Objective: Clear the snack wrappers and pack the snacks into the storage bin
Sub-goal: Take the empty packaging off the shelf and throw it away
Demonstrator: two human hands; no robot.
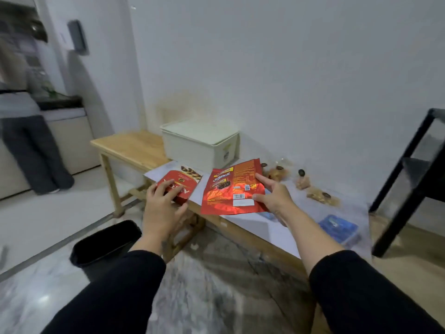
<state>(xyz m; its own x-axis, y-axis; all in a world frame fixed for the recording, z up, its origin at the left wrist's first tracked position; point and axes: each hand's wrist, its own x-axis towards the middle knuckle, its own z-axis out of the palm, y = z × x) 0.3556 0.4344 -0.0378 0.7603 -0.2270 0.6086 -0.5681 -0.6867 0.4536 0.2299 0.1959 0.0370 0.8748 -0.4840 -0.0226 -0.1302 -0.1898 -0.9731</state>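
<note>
My right hand [272, 196] pinches the right edge of a flat red snack wrapper [231, 189], lifted slightly above the bench. My left hand [161, 198] rests with spread fingers on a red snack box [179, 186] at the bench's front edge, gripping it. A cream storage bin [199, 145] with its lid on stands at the back against the wall. Several clear-wrapped snacks [320, 196] lie to the right of the wrapper. Two blue packets [337, 225] lie further right near the front.
A wooden bench [130, 145] with white paper on it holds everything. A black waste bin [106, 247] stands on the floor at the lower left. A black metal frame [414, 169] rises at the right. Another person [26, 131] stands at a counter far left.
</note>
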